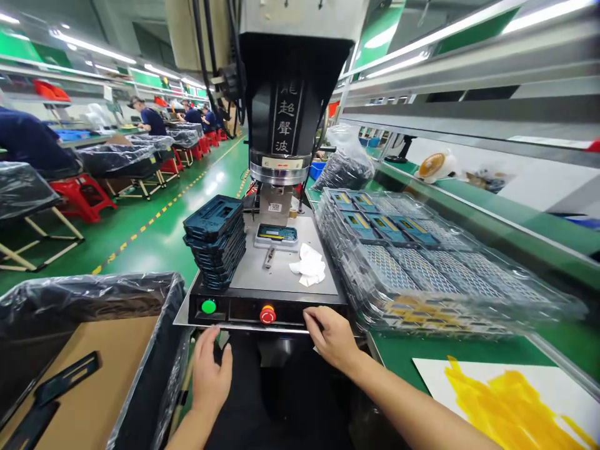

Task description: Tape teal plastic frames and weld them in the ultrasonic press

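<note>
My left hand (210,365) hangs just below the front panel (244,309) of the machine, near the green button (209,306). Its thumb and fingers are apart, with nothing between them. My right hand (332,336) rests against the panel's right end, fingers curled closed; what lies inside or under them, if anything, is hidden. Between the hands sits a red emergency-stop button (267,314). Beneath the ultrasonic press head (276,203), a dark plastic part (277,233) lies in a pale fixture (276,245). A stack of dark plastic parts (215,244) stands at the plate's left.
Right of the machine are stacked clear trays (403,262) of parts and a yellow-smeared white sheet (510,400). A crumpled white cloth (309,264) and small metal piece (269,257) lie on the plate. A lined bin (173,300) stands left. Other people work farther off.
</note>
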Tool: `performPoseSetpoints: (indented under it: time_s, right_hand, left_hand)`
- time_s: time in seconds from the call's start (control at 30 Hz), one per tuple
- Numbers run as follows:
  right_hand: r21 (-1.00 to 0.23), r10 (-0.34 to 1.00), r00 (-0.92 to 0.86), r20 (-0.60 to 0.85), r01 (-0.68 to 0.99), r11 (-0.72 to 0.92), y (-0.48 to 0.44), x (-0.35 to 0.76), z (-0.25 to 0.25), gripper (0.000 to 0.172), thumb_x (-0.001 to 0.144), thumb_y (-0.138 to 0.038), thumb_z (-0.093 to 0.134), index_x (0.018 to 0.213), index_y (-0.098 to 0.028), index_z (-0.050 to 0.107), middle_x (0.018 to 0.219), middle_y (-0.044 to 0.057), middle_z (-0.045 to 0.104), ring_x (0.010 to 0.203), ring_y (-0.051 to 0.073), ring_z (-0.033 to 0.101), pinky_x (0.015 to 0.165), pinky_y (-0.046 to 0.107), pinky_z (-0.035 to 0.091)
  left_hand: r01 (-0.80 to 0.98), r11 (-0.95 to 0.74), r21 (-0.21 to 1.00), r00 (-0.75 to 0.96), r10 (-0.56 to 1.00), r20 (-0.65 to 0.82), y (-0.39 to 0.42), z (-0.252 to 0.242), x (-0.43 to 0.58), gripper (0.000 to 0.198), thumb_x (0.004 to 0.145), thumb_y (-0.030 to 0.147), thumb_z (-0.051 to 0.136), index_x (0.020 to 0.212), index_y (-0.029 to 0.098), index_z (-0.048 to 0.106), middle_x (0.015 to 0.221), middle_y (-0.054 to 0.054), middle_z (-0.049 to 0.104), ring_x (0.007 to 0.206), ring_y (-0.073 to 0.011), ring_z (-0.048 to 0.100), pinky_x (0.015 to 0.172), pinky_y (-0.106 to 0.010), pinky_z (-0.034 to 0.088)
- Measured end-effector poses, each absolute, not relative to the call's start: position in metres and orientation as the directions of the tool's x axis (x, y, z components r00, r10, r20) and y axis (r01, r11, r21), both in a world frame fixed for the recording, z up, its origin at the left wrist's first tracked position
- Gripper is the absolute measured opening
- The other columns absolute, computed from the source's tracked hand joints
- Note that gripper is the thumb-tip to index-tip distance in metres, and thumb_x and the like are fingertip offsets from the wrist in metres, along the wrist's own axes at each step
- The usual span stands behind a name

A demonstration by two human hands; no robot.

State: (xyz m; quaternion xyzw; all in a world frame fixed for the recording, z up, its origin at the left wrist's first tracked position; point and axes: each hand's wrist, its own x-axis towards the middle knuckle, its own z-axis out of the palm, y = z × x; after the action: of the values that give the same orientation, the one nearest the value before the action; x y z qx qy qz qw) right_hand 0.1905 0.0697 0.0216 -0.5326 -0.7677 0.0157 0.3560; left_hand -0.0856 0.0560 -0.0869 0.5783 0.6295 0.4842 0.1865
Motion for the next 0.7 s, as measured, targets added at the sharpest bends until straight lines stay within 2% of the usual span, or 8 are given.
performPoseSetpoints:
  time_s: [0.07, 0.13, 0.23, 0.37, 0.43, 0.53, 0.7]
  right_hand:
    - [-0.452, 0.846, -0.088, 0.526, 0.813, 0.366, 0.061, 0.207, 0.007, 0.023, 0.093, -0.027, 0.042, 0.083, -0.021, 0.062, 0.075, 0.004, 0.066, 0.07, 0.017, 0.062, 0.067, 0.03, 0.049]
    - [-0.491, 0.865, -0.011, 0.501, 0.819, 0.295, 0.058, 0.218, -0.005, 0.025, 0.093, -0.028, 0.041, 0.081, -0.021, 0.061, 0.075, 0.004, 0.065, 0.07, 0.018, 0.062, 0.067, 0.031, 0.05]
    - [-0.519, 0.908, 0.034, 0.417, 0.829, 0.208, 0.061, 0.226, -0.016, 0.027, 0.094, -0.029, 0.039, 0.076, -0.02, 0.058, 0.071, 0.004, 0.062, 0.067, 0.018, 0.059, 0.064, 0.031, 0.048]
    - [-0.475, 0.925, 0.011, 0.379, 0.861, 0.184, 0.064, 0.226, -0.02, 0.027, 0.093, -0.027, 0.037, 0.074, -0.021, 0.055, 0.072, 0.004, 0.06, 0.068, 0.019, 0.057, 0.065, 0.031, 0.046]
    - [-0.458, 0.93, 0.011, 0.367, 0.872, 0.171, 0.064, 0.226, -0.02, 0.027, 0.093, -0.026, 0.037, 0.074, -0.021, 0.055, 0.072, 0.004, 0.06, 0.068, 0.018, 0.057, 0.064, 0.03, 0.045]
    - [-0.497, 0.941, 0.026, 0.336, 0.854, 0.154, 0.064, 0.226, -0.019, 0.026, 0.092, -0.026, 0.038, 0.073, -0.02, 0.056, 0.072, 0.003, 0.06, 0.065, 0.017, 0.056, 0.061, 0.028, 0.042]
    - [-0.61, 0.951, 0.048, 0.305, 0.777, 0.157, 0.063, 0.228, -0.013, 0.026, 0.091, -0.027, 0.041, 0.076, -0.021, 0.062, 0.071, 0.002, 0.063, 0.066, 0.016, 0.058, 0.062, 0.026, 0.04]
  left_hand:
    - [0.685, -0.213, 0.697, -0.215, 0.855, 0.473, 0.069, -0.07, -0.085, 0.048, 0.082, 0.032, 0.052, 0.127, 0.017, 0.048, 0.139, -0.016, 0.041, 0.131, -0.0302, 0.04, 0.109, -0.048, 0.034]
    - [0.763, -0.238, 0.6, -0.151, 0.838, 0.525, 0.078, -0.061, -0.082, 0.053, 0.082, 0.03, 0.053, 0.132, 0.015, 0.043, 0.145, -0.017, 0.034, 0.136, -0.0319, 0.032, 0.111, -0.05, 0.029]
    - [0.82, -0.234, 0.523, -0.085, 0.853, 0.515, 0.084, -0.06, -0.076, 0.058, 0.081, 0.028, 0.053, 0.135, 0.013, 0.04, 0.149, -0.018, 0.027, 0.139, -0.0345, 0.025, 0.112, -0.053, 0.027]
    - [0.836, -0.2, 0.511, -0.069, 0.885, 0.46, 0.082, -0.06, -0.076, 0.06, 0.08, 0.03, 0.055, 0.136, 0.012, 0.039, 0.152, -0.018, 0.021, 0.14, -0.0343, 0.023, 0.112, -0.05, 0.03]
    - [0.831, -0.185, 0.525, -0.086, 0.89, 0.448, 0.08, -0.056, -0.076, 0.058, 0.08, 0.031, 0.055, 0.134, 0.012, 0.041, 0.15, -0.019, 0.025, 0.139, -0.0339, 0.027, 0.111, -0.05, 0.031]
    - [0.797, -0.206, 0.567, -0.139, 0.852, 0.505, 0.075, -0.043, -0.07, 0.05, 0.081, 0.033, 0.055, 0.126, 0.013, 0.047, 0.139, -0.018, 0.042, 0.132, -0.0324, 0.038, 0.109, -0.051, 0.033]
    - [0.582, -0.377, 0.721, -0.195, 0.796, 0.573, 0.06, 0.01, -0.044, 0.038, 0.081, 0.032, 0.059, 0.116, 0.017, 0.054, 0.114, -0.012, 0.061, 0.104, -0.024, 0.06, 0.094, -0.042, 0.049]
